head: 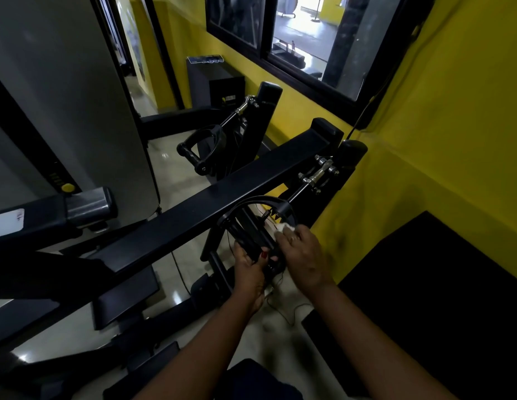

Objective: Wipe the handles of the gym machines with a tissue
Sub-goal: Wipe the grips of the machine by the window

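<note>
- A second black handle [198,150] hangs further back on the left, well apart from both hands.
- The left grip [250,265] is closed around the lower end of the near handle [253,238], a black bar.
- The right grip [302,255] curls over the bar's right side, pinching a white tissue [286,227] against it.
- A yellow wall [439,125] stands on the right.

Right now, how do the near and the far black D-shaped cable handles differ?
The near black D-shaped handle is gripped by the left hand while the right hand holds a white tissue against it; the far black D-shaped handle hangs untouched. The near handle is before the black beam, the far one beyond. Both share colour and shape.
</note>
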Demonstrator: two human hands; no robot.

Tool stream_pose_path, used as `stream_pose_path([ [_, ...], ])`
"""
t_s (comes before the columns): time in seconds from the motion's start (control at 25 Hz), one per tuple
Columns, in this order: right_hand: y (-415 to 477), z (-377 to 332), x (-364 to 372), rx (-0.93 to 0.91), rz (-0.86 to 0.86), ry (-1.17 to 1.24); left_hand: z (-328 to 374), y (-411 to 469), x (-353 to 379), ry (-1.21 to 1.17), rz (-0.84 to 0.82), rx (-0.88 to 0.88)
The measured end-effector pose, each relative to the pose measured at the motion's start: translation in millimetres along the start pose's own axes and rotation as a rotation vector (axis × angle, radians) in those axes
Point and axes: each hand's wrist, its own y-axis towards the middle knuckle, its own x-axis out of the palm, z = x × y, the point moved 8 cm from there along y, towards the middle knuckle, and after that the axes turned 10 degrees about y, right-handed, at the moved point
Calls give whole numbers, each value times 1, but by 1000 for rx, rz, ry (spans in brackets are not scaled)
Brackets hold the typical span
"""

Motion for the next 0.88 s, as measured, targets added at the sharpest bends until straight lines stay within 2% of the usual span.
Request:
stream_pose_path([
  [0.08, 17, 3, 2, -103, -57, -94, 0, 2, -2, -15, 23, 26],
  [0.28, -8, -20, 30, -107, -336, -99, 1, 4, -7, 77, 66, 105],
  [0.44, 35, -12, 11, -230, -316, -250, 1, 12, -12, 130, 68, 143],
  [0.52, 44, -11, 10, -183, -348, -309, 4, 16, -15, 143, 72, 156],
  [0.6, 25, -14, 38, -78, -524, -308, 4, 16, -16, 156, 70, 161],
  [0.68, -1, -18, 63, 81, -638, -205, 3, 15, -15, 164, 64, 171],
  [0.76, -11, -14, 65, 197, -612, -50, -1, 15, -16, 186, 69, 163],
  [0.8, -6, -10, 56, 180, -537, 9, -2, 16, -17, 206, 70, 154],
  [0.88, 12, -5, 39, -64, -420, -158, -2, 18, -20, 261, 60, 148],
])
